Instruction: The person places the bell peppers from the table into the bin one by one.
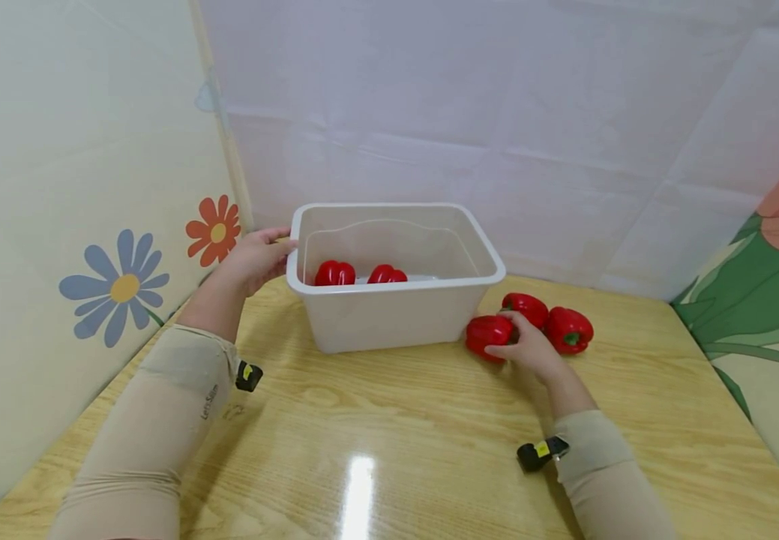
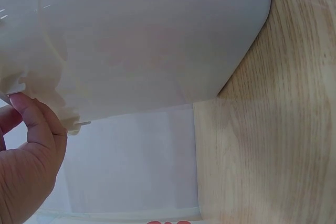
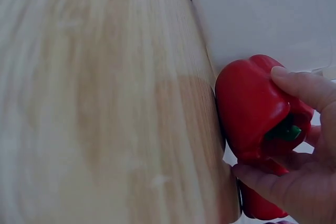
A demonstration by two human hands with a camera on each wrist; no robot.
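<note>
A white plastic bin (image 1: 389,307) stands on the wooden table (image 1: 376,427) with two red bell peppers (image 1: 334,274) (image 1: 387,275) inside. My left hand (image 1: 254,259) holds the bin's left rim; the left wrist view shows its fingers (image 2: 37,124) against the bin wall (image 2: 142,40). Three more red peppers lie right of the bin. My right hand (image 1: 527,346) grips the nearest pepper (image 1: 488,334), seen close in the right wrist view as a red pepper (image 3: 252,108) with a green stem. The other two peppers (image 1: 526,307) (image 1: 569,330) lie just behind it.
Padded panels enclose the table: a flower-printed one (image 1: 92,247) on the left, a white sheet (image 1: 497,127) behind, a leaf-printed one (image 1: 767,300) on the right. Bare wood stretches in front of the bin toward me.
</note>
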